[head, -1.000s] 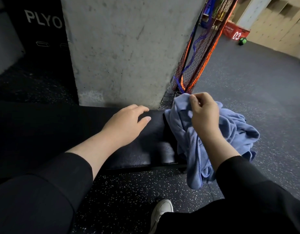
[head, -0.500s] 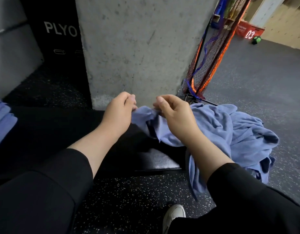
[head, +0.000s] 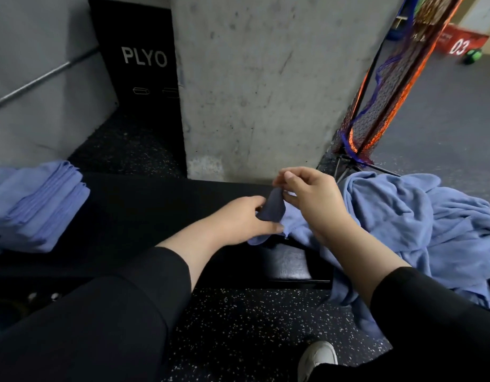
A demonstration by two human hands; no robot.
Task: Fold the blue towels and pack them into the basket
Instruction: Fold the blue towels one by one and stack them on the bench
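concrete fills the far side of this gym corner, a grey pillar point(head: 252, 86) at twelve o'clock with a black box point(head: 139, 78) marked plyo tucked in at eleven. a long black bench point(head: 155, 205) runs across in front of the person, and it seems to be serving as the work table.

at nine o'clock on the bench sits a stack of folded towels point(head: 37, 205), squared up and kept well apart from the mess, probably so finished ones don't get mixed back in. at three o'clock a heap of loose blue towels point(head: 420, 224) spills off the bench end toward the floor, within easy reach of the right arm.

both hands are on one towel edge point(head: 271, 208) drawn out of that heap. the right hand point(head: 312, 199) pinches the cloth between thumb and curled fingers, raised a little; the left hand point(head: 244, 219) grips the same edge just beside it, lower. my guess is they're hunting for a corner, so the towel can be spread flat over the bare stretch of bench between heap and stack.

a netted frame point(head: 376, 106) leans at one o'clock. a white shoe point(head: 317, 357) shows at six. i can't see any basket from here.
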